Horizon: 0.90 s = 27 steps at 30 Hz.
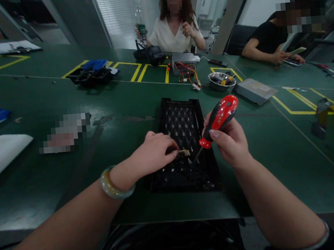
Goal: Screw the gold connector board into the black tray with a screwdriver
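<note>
A black rectangular plastic casing (196, 113) with a patterned inner face lies on the green table in front of me. My right hand (230, 139) grips a screwdriver (219, 120) with a red and black handle; its thin shaft slants down to the left into the casing. From the left, my left hand (159, 150) reaches over the casing, fingers bent and pressed together. At its fingertips is a small gold-coloured metal part (184, 153). The lower part of the casing holds dark pieces too dim to make out. Where the screwdriver's tip rests I cannot tell.
Beyond the casing are a metal bowl (222, 81) of small parts, a grey box (183, 58) with coloured wires and a flat grey panel (255, 91). A black tray (90, 75) sits far left, a white object (6, 155) nearer. Two people sit across the table.
</note>
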Tool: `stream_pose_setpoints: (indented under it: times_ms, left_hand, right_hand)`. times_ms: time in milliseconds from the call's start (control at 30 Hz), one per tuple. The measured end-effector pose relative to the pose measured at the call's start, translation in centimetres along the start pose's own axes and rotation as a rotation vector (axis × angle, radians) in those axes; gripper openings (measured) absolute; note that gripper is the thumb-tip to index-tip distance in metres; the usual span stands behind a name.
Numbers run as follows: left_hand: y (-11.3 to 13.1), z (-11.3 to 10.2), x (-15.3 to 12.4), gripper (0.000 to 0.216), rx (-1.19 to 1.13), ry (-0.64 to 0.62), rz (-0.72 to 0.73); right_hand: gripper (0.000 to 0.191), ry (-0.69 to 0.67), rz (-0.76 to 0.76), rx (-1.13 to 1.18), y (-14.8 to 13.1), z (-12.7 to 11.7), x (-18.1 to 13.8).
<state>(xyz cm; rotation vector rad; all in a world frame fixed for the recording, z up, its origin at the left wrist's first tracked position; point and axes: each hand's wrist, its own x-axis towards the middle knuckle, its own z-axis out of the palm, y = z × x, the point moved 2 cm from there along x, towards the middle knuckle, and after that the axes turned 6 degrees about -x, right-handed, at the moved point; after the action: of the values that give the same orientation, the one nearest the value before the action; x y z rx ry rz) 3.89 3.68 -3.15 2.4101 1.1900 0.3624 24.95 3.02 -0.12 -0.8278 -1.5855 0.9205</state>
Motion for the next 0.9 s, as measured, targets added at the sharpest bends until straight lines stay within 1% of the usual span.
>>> stream_pose_setpoints:
  times_ms: [133, 233, 367, 533, 600, 633, 700, 767, 833, 900]
  left_hand:
    - [-0.1, 0.0, 0.1, 0.022, -0.002, 0.013, -0.018]
    - [-0.2, 0.0, 0.2, 0.02, -0.003, 0.028, -0.024]
    - [-0.6, -0.2, 0.3, 0.021, 0.014, 0.08, -0.046]
    - [-1.3, -0.9, 0.3, 0.025, -0.004, 0.205, -0.109]
    - [-1.4, -1.2, 0.2, 0.022, -0.023, 0.211, -0.107]
    - [-1.4, -1.4, 0.2, 0.021, -0.037, 0.195, -0.09]
    - [-1.0, -1.9, -0.1, 0.02, -0.076, 0.111, -0.016]
    - [-0.3, -2.3, -0.7, 0.021, -0.116, -0.035, 0.083]
    - [0.4, -2.7, -1.4, 0.023, -0.134, -0.193, 0.149]
    - [1.1, -2.8, -2.0, 0.021, -0.109, -0.298, 0.192]
  right_hand:
    - [0.018, -0.086, 0.009, 0.015, 0.1, 0.5, 0.0]
    - [0.018, -0.07, -0.003, 0.001, 0.1, 0.4, 0.0]
    - [0.02, 0.06, 0.001, -0.016, 0.2, -0.4, 0.1]
    - [0.016, 0.305, -0.068, -0.103, -0.1, -1.2, 0.6]
    - [0.015, 0.344, -0.077, -0.151, -0.1, -1.2, 0.6]
    - [0.015, 0.342, -0.075, -0.155, -0.1, -1.2, 0.7]
    - [0.016, 0.307, -0.047, -0.113, 0.1, -1.3, 0.6]
    - [0.019, 0.235, -0.007, -0.027, 0.2, -1.2, 0.5]
    - [0.021, 0.139, 0.011, 0.021, 0.2, -0.9, 0.2]
    - [0.02, 0.04, 0.002, 0.014, 0.0, -0.5, 0.0]
